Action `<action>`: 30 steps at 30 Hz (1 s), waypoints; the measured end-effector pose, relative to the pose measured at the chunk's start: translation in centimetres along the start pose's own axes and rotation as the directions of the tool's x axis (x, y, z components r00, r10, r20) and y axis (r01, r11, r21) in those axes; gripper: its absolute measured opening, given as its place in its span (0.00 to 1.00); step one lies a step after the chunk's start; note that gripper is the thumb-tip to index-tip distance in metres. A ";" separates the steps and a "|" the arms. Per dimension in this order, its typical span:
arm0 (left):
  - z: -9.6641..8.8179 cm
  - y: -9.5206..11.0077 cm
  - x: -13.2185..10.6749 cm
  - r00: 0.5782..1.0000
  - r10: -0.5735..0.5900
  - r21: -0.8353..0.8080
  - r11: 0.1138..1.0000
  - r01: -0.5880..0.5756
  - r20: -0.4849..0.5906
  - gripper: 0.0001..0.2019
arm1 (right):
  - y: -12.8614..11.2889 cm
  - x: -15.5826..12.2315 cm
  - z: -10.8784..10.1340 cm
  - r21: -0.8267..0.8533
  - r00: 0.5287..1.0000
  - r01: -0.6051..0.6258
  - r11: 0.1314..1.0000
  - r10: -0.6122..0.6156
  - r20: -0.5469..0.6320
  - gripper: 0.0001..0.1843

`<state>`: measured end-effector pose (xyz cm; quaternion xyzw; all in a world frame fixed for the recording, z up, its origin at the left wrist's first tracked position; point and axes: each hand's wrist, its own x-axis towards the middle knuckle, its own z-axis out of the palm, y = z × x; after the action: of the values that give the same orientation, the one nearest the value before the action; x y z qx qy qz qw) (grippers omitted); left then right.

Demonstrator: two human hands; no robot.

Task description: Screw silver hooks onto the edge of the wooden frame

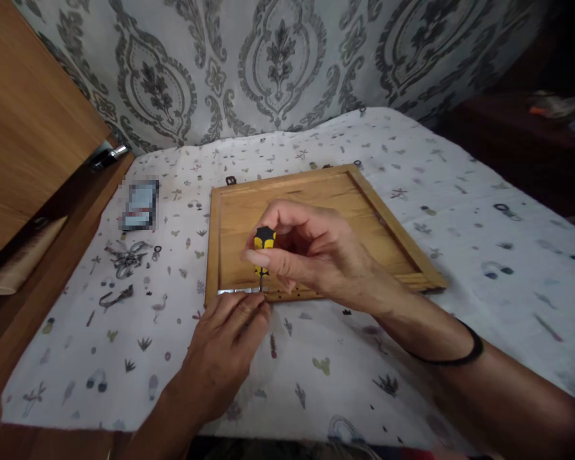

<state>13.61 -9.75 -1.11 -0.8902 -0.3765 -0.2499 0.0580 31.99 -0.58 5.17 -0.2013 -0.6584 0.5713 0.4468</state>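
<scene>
A shallow wooden tray-like frame (383, 223) lies flat on a patterned white cloth (316, 358). A thin metal strip (234, 291) runs along the left part of its near edge. My right hand (306, 252) is closed round a small screwdriver with a yellow and black handle (264, 239), held upright with its tip down at the near edge by the strip's right end. My left hand (225, 345) rests on the cloth just below, fingers together and pressed against that edge beside the tip.
Dark metal hooks and small hardware (124, 259) lie on the cloth to the left, beyond them a small blurred packet (140, 204). A wooden cabinet (23, 115) stands at the left, and a patterned curtain (278, 64) hangs behind.
</scene>
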 end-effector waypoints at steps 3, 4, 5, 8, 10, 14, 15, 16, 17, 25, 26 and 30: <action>0.0 0.0 0.0 1.000 0.005 0.004 1.000 -0.005 -0.002 0.10 | -0.5 -0.1 -0.3 -0.029 0.998 0.004 1.000 -0.002 0.059 0.11; 0.0 0.0 -0.1 1.000 0.001 0.005 1.000 -0.001 0.001 0.10 | -0.6 -0.2 -0.4 -0.043 0.997 0.012 0.999 -0.009 0.081 0.08; 0.0 0.0 -0.1 1.000 -0.003 0.005 1.000 0.003 0.005 0.10 | -0.6 -0.2 -0.4 -0.051 0.995 0.022 0.998 -0.017 0.098 0.05; 0.0 0.0 -0.1 1.000 -0.011 -0.002 1.000 0.011 0.008 0.10 | -0.5 -0.1 -0.1 -0.057 0.997 0.048 0.997 -0.045 0.056 0.06; 0.0 0.0 -0.1 1.000 -0.008 0.003 1.000 0.008 -0.010 0.10 | -0.2 -0.1 0.3 -0.085 0.997 0.074 0.994 -0.077 -0.027 0.13; 0.0 0.0 0.1 1.000 -0.009 0.009 1.000 0.009 -0.030 0.10 | 0.1 0.0 0.7 -0.148 0.987 0.109 0.983 -0.124 -0.098 0.19; -0.1 0.0 0.1 0.999 -0.010 0.010 1.000 0.010 -0.032 0.10 | 0.1 0.1 0.7 -0.145 0.987 0.111 0.983 -0.125 -0.096 0.19; -0.1 0.0 0.2 0.999 -0.008 0.013 1.000 0.008 -0.035 0.10 | 0.0 0.0 0.5 -0.136 0.988 0.112 0.984 -0.124 -0.087 0.17; -0.1 0.0 0.2 0.999 -0.007 0.017 1.000 0.008 -0.038 0.10 | -0.1 0.0 0.4 -0.124 0.990 0.112 0.986 -0.122 -0.069 0.15; -0.1 0.0 0.0 1.000 -0.020 0.016 1.000 0.020 -0.011 0.10 | -0.3 -0.1 -0.3 -0.121 0.996 0.093 0.988 -0.093 0.012 0.10; -0.1 0.0 0.0 1.000 -0.017 0.018 1.000 0.018 -0.013 0.10 | -0.2 -0.1 -0.2 -0.144 0.994 0.103 0.984 -0.108 -0.029 0.11; 0.0 0.0 0.1 1.000 -0.001 0.034 0.999 0.002 -0.022 0.10 | -0.1 -0.1 0.3 -0.193 0.985 0.130 0.973 -0.149 -0.091 0.17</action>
<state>13.60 -9.72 -1.04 -0.8859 -0.3808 -0.2533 0.0773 31.85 -0.86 5.19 -0.2251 -0.6971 0.4631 0.4989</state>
